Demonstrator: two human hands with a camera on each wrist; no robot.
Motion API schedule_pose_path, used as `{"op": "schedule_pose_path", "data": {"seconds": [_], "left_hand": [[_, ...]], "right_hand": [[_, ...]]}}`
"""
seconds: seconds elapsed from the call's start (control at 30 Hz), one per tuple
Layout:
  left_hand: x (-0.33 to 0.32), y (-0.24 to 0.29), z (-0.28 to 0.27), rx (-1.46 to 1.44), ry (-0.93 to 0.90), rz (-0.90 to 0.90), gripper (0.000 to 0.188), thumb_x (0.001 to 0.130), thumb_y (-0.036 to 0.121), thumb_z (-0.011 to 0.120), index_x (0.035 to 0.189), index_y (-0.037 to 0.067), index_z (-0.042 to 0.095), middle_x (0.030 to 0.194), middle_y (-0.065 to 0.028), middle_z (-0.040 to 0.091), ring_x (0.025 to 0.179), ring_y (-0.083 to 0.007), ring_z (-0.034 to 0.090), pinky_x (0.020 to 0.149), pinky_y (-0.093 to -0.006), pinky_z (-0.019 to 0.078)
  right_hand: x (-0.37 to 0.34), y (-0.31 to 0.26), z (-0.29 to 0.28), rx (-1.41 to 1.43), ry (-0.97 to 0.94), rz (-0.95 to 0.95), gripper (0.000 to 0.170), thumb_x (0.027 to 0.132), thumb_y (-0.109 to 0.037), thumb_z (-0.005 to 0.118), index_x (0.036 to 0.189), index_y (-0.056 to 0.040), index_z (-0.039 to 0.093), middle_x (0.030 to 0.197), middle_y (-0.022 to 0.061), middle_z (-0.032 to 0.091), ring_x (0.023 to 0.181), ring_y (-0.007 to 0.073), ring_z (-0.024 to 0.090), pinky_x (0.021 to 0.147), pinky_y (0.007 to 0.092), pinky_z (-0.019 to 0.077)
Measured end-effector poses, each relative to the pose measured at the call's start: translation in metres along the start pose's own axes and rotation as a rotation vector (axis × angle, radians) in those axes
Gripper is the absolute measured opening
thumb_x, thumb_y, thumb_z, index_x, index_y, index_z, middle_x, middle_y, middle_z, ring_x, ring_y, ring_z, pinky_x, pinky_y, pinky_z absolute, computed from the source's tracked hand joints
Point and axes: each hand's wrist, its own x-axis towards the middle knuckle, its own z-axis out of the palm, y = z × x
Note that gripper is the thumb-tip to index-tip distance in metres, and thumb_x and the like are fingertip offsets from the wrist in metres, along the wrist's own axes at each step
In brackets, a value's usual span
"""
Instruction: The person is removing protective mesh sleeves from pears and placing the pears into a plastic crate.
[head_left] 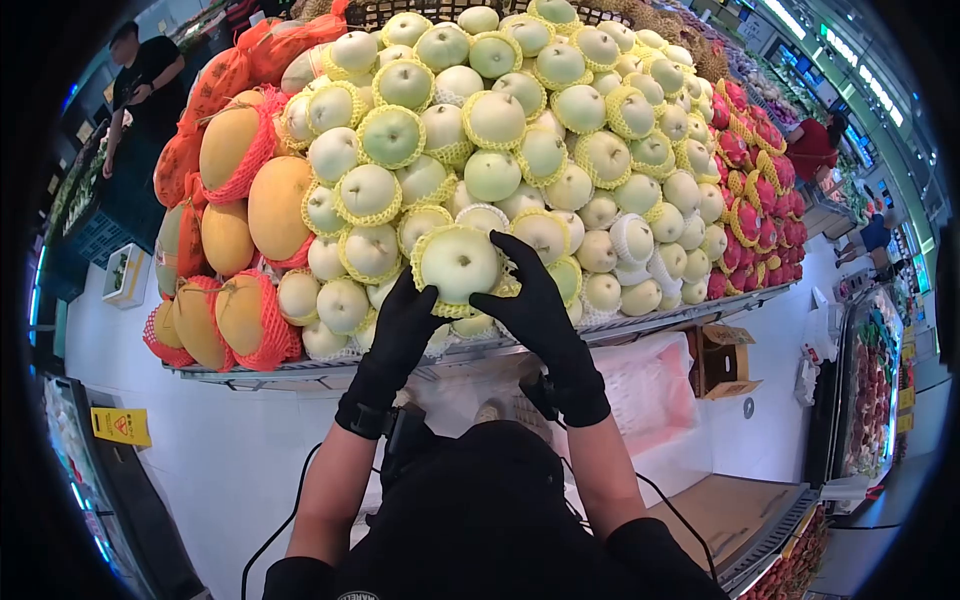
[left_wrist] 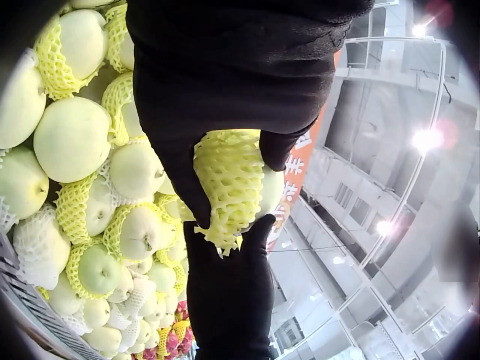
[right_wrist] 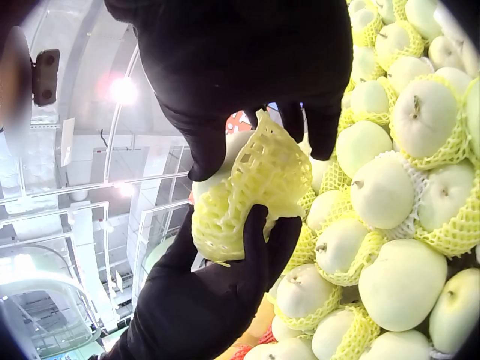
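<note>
A pale green, round melon (head_left: 460, 262) sits in a yellow foam net (left_wrist: 229, 184) between my two black-gloved hands, over the front of a melon pile. My left hand (head_left: 405, 320) grips its left side, thumb near the front. My right hand (head_left: 535, 305) curls round the right side, its index finger reaching over the top and its thumb low at the front. In the right wrist view the foam net (right_wrist: 259, 199) covers much of the fruit, leaving a bare patch of melon (right_wrist: 229, 154) by the right thumb.
Netted pale melons (head_left: 495, 120) are heaped on the stand. Large yellow melons (head_left: 228, 140) in red nets lie left, dragon fruit (head_left: 745, 220) right. Below are a pinkish crate (head_left: 650, 385) and a cardboard box (head_left: 722, 362). A person (head_left: 145, 80) stands at the far left.
</note>
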Motion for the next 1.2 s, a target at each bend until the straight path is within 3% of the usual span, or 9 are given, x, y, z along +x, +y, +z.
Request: {"op": "schedule_pose_path", "data": {"seconds": [0.17,0.27,0.33,0.47,0.57,0.77,0.9,1.1,1.2], "left_hand": [[0.003,-0.013,-0.022,0.956,-0.112,0.47,0.043,0.097,0.011,0.052,0.137,0.0,0.04,0.134,-0.0151,0.045,0.12,-0.0236,0.05,0.094,-0.0352,0.0498],[0.003,-0.016,-0.029,0.898,-0.111,0.564,0.038,0.097,0.011,0.052,0.132,-0.002,0.044,0.133,-0.015,0.044,0.117,-0.0236,0.051,0.095,-0.0345,0.0487],[0.005,0.0,-0.017,0.525,-0.098,0.312,0.036,0.1,0.021,0.048,0.13,0.001,0.048,0.126,-0.0111,0.05,0.113,-0.0191,0.052,0.095,-0.0324,0.0478],[0.014,-0.001,-0.02,0.181,-0.121,0.163,0.038,0.103,0.03,0.042,0.13,0.004,0.049,0.121,-0.0075,0.055,0.111,-0.0145,0.055,0.095,-0.0298,0.0468],[0.022,-0.005,-0.029,0.123,-0.172,0.137,0.05,0.089,0.008,0.06,0.135,0.002,0.043,0.125,-0.0109,0.055,0.115,-0.0177,0.054,0.097,-0.0318,0.046],[0.025,0.001,-0.036,0.03,-0.196,0.144,0.049,0.101,0.04,0.044,0.134,0.003,0.046,0.124,-0.0082,0.056,0.112,-0.0166,0.058,0.084,-0.034,0.0551],[0.033,0.019,-0.041,-0.09,-0.143,-0.285,0.054,0.098,0.047,0.05,0.129,0.003,0.048,0.118,-0.008,0.057,0.104,-0.0176,0.06,0.078,-0.0364,0.057],[0.038,0.03,-0.047,0.212,0.088,-0.343,0.047,0.095,0.038,0.057,0.129,0.007,0.049,0.113,-0.0086,0.057,0.098,-0.0173,0.06,0.077,-0.034,0.0564],[0.039,0.025,-0.052,0.064,0.033,-0.25,0.046,0.095,0.036,0.058,0.129,0.006,0.049,0.109,-0.0077,0.056,0.098,-0.0182,0.059,0.078,-0.0364,0.0557]], "right_hand": [[-0.006,-0.004,0.0,0.06,-0.026,0.096,0.087,0.071,-0.014,0.081,0.145,-0.0067,0.035,0.142,0.0142,0.045,0.129,0.0253,0.045,0.107,0.0383,0.0385],[-0.01,-0.007,0.008,0.009,0.047,0.062,0.09,0.07,-0.015,0.082,0.145,-0.0066,0.034,0.142,0.0147,0.045,0.13,0.0252,0.045,0.107,0.0379,0.0384],[-0.012,-0.005,0.015,-0.011,0.064,0.036,0.092,0.068,-0.015,0.083,0.145,-0.0053,0.034,0.142,0.015,0.045,0.129,0.0251,0.046,0.107,0.0381,0.0389],[-0.015,0.004,0.024,-0.066,0.088,0.038,0.092,0.067,-0.014,0.084,0.144,-0.0041,0.034,0.139,0.0155,0.046,0.127,0.0249,0.046,0.107,0.0384,0.0391],[-0.012,0.009,0.03,-0.094,0.12,0.053,0.09,0.068,-0.012,0.083,0.144,-0.0031,0.034,0.138,0.015,0.047,0.126,0.0241,0.047,0.107,0.0382,0.0392],[-0.002,0.007,0.044,0.211,0.098,0.159,0.086,0.074,-0.016,0.08,0.144,0.0001,0.032,0.14,0.017,0.045,0.128,0.025,0.046,0.107,0.0376,0.0382],[0.003,0.003,0.043,0.221,0.085,0.161,0.081,0.078,-0.012,0.075,0.145,0.0007,0.031,0.141,0.0156,0.043,0.129,0.0244,0.045,0.108,0.0368,0.0368],[0.005,-0.004,0.049,0.241,0.145,0.085,0.085,0.075,-0.009,0.078,0.145,-0.0005,0.031,0.141,0.016,0.043,0.13,0.0247,0.043,0.109,0.0377,0.0364],[0.007,-0.007,0.059,0.218,0.184,0.058,0.084,0.074,-0.006,0.077,0.144,-0.0014,0.032,0.141,0.0157,0.043,0.129,0.0247,0.044,0.108,0.0374,0.0374]]}}
